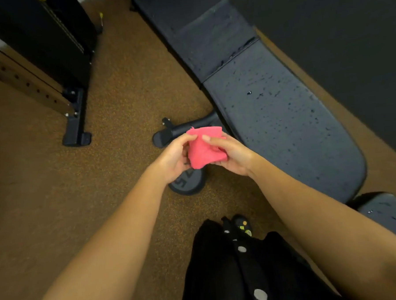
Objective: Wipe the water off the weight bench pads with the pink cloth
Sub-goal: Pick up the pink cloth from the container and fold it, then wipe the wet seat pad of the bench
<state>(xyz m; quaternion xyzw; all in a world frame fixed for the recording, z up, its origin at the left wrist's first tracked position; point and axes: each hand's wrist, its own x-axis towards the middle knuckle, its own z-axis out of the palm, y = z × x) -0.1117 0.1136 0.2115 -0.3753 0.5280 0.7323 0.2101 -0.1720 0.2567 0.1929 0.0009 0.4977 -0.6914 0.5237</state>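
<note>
While both hands hover over the brown floor (121, 108), the pink cloth (205, 147) sits bunched between them, left hand (175, 158) pinching its left edge, right hand (231, 155) curled round its right side. Just beside them, the bench pad (283, 127) is speckled with water droplets.

A round numbered weight (187, 184) lies on speckled brown floor (124, 85), right of a black rack foot (76, 126).

The left hand (173, 160) covers part of the number on the weight (191, 185); at 4 o'clock the edge crops a pad (389, 216).
</note>
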